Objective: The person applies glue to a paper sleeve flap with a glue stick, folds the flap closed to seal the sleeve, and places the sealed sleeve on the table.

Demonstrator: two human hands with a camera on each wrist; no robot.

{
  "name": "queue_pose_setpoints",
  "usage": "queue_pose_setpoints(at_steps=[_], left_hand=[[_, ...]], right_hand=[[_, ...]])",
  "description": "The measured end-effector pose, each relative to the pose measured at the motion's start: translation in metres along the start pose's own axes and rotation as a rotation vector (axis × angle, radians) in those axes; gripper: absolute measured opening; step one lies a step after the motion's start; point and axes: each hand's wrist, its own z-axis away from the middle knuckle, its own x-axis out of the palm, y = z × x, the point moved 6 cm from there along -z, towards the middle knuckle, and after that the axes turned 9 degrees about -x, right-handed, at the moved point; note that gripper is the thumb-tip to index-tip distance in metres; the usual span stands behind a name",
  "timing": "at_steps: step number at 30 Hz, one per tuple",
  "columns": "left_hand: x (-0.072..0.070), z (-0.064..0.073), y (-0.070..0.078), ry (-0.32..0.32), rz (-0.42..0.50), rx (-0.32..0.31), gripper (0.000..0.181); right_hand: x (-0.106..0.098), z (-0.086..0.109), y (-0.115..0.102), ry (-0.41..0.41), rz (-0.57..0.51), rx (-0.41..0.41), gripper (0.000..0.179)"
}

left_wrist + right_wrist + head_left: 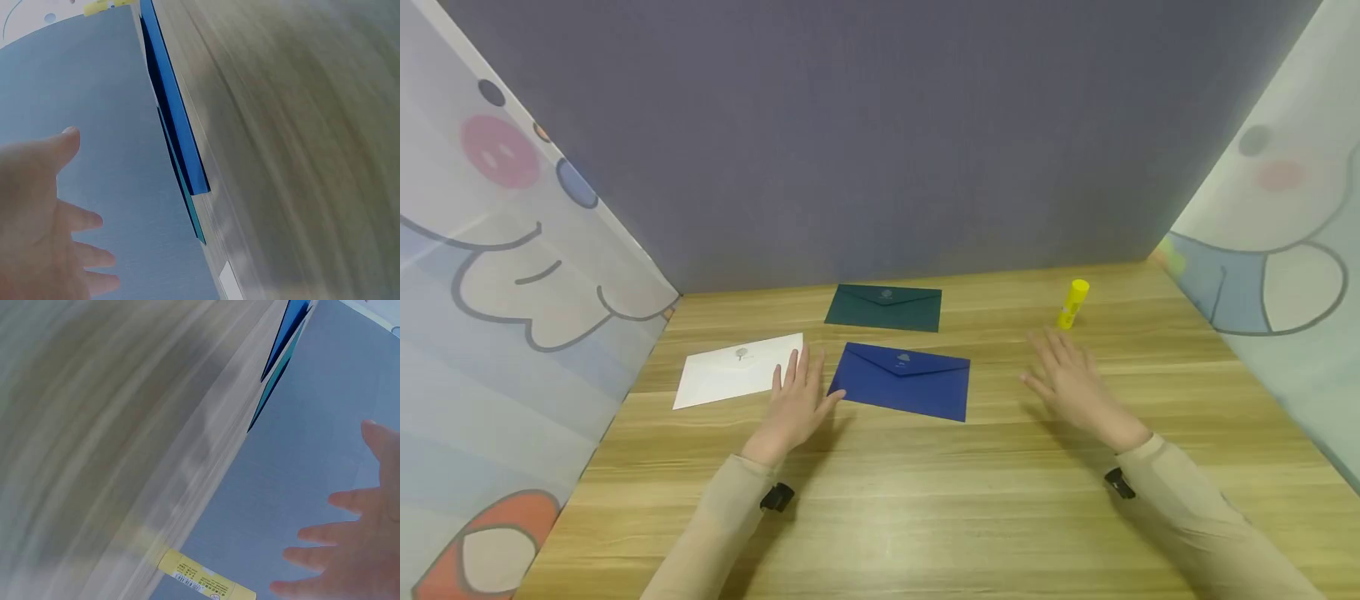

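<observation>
My left hand [793,407] hovers with fingers spread between a white envelope [737,371] and a blue envelope [904,382], overlapping the edges of both in the head view. It holds nothing. On the other side, my right hand [1072,385] is also spread and holds nothing, its fingertips just short of a yellow glue stick [1073,304] that stands upright. Behind the blue envelope lies a dark green envelope [884,307], flap side up. In the right wrist view the glue stick [206,577] shows a printed label with a barcode.
The wooden table [895,500] runs back to a tall grey-blue panel [895,150]. Cartoon-printed curtains flank it, one on the left [512,333] and one on the right [1270,233]. Each wrist wears a small black device.
</observation>
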Motion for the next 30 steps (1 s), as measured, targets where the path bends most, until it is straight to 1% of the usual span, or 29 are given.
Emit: queue_pose_setpoints(at_steps=[3, 6, 8, 10, 12, 16, 19, 21, 25, 27, 30], left_hand=[[-0.003, 0.001, 0.001, 0.036, -0.002, 0.032, 0.068], [-0.009, 0.003, 0.004, 0.108, 0.004, 0.089, 0.058], [-0.012, 0.006, 0.006, 0.156, 0.012, 0.134, 0.049], [-0.015, 0.008, 0.009, 0.196, 0.027, 0.172, 0.041], [-0.016, 0.009, 0.011, 0.222, 0.035, 0.203, 0.035], [-0.016, 0.011, 0.012, 0.237, 0.052, 0.226, 0.030], [-0.016, 0.013, 0.013, 0.246, 0.060, 0.238, 0.027], [-0.016, 0.015, 0.013, 0.259, 0.067, 0.253, 0.026], [-0.017, 0.017, 0.014, 0.295, 0.087, 0.284, 0.023], [-0.017, 0.018, 0.013, 0.303, 0.106, 0.292, 0.023], [-0.016, 0.020, 0.013, 0.297, 0.135, 0.300, 0.021]], right_hand=[[-0.007, -0.004, 0.001, 0.080, 0.018, -0.053, 0.059], [-0.016, -0.007, 0.005, 0.164, 0.019, -0.091, 0.051], [-0.023, -0.009, 0.011, 0.204, 0.007, -0.096, 0.046], [-0.029, -0.012, 0.019, 0.228, -0.022, -0.077, 0.041], [-0.035, -0.015, 0.028, 0.250, -0.036, -0.056, 0.037], [-0.045, -0.021, 0.048, 0.276, -0.081, 0.011, 0.031], [-0.051, -0.024, 0.064, 0.294, -0.141, 0.077, 0.029], [-0.054, -0.025, 0.075, 0.322, -0.179, 0.115, 0.028], [-0.059, -0.026, 0.093, 0.369, -0.209, 0.181, 0.028], [-0.059, -0.027, 0.101, 0.367, -0.225, 0.204, 0.030], [-0.054, -0.027, 0.114, 0.315, -0.309, 0.247, 0.037]])
